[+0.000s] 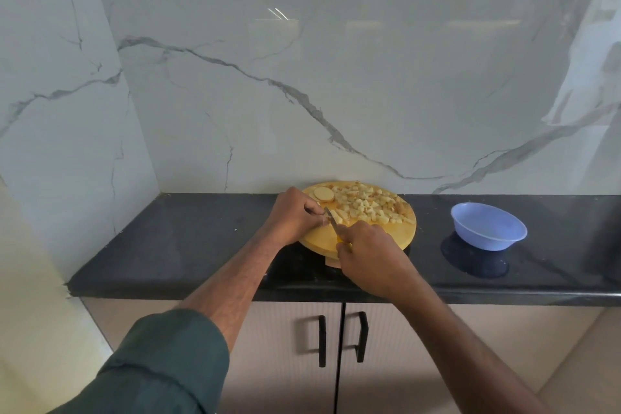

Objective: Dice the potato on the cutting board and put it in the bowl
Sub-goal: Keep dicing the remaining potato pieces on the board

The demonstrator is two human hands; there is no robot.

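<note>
A round wooden cutting board (396, 235) lies on the black counter. Several pale potato cubes (366, 205) are heaped on its far half, and a round potato slice (324, 194) lies at its far left. My left hand (295, 216) pinches a small potato piece (337, 219) at the board's left edge. My right hand (369, 257) grips a knife with a yellow handle; its blade (330, 216) stands against that piece. An empty blue bowl (489, 226) sits to the right of the board, apart from it.
The black stone counter (188, 245) runs along a marble wall, with a corner wall at the left. Below the counter's front edge are cabinet doors with two black handles (341, 339).
</note>
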